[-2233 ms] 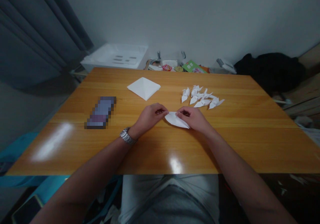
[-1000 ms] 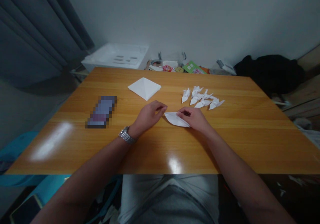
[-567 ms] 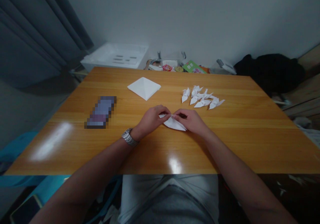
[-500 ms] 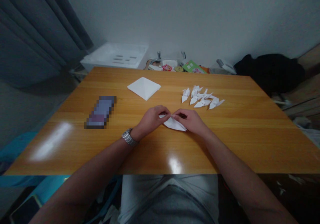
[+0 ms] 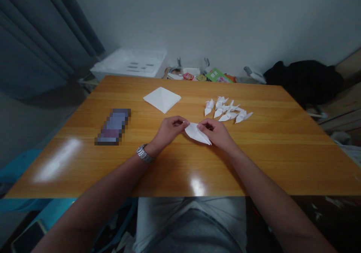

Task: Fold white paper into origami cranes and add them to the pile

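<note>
A folded piece of white paper (image 5: 196, 134) is held just over the wooden table, its pointed end toward the lower right. My left hand (image 5: 171, 129) pinches its left corner between thumb and fingers; a metal watch (image 5: 144, 154) is on that wrist. On the other side, my right hand (image 5: 216, 132) grips the paper's upper right edge, thumb on top. The fingers beneath the paper are hidden. Beyond my right hand stand several folded paper cranes (image 5: 228, 110) in a cluster. Behind my left hand lies a white diamond-shaped stack of paper (image 5: 162, 99).
A phone with a blurred screen (image 5: 113, 127) lies on the table (image 5: 270, 159) at left. Past the back edge are a white plastic tray (image 5: 132, 63), a green packet (image 5: 218, 75) and assorted small items. A black cloth (image 5: 304, 80) is at the far right.
Both hands have moved slightly apart and up along the paper's top edge, so more of its surface shows. The cranes, phone and paper stack stay in place.
</note>
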The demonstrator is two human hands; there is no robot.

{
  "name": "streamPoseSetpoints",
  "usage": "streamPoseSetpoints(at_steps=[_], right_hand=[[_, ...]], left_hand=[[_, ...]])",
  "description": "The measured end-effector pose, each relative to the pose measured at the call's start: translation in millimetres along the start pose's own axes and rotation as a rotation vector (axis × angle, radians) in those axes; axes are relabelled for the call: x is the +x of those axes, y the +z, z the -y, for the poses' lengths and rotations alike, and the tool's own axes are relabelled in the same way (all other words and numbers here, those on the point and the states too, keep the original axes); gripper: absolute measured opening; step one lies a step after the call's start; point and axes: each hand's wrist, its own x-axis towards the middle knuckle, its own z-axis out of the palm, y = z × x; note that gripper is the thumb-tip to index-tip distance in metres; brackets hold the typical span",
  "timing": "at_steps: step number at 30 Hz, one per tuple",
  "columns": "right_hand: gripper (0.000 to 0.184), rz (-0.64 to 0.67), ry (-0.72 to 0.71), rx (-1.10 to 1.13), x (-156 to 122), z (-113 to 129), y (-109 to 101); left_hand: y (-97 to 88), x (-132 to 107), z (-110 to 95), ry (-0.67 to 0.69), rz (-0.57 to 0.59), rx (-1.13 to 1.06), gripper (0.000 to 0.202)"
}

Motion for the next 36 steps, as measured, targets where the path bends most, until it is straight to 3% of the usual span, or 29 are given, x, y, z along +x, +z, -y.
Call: streamPoseSetpoints(at_steps=[12,25,36], right_hand=[[0.024,0.016,0.035,-0.019,-0.5,-0.9,-0.7],[0.020,0.069,-0.020,-0.056,-1.9,-1.8,-1.0],[0.022,0.107,-0.013,-0.055,-2.4,0.5,-1.1]], left_hand=[[-3.0,-2.5,-9.3,-0.035,0.033,0.022,0.025],[-2.6,-6.7,-13.1,0.093,0.078,0.230,0.023],[-5.2,-5.1,-10.8,0.116,0.070,0.286,0.020]])
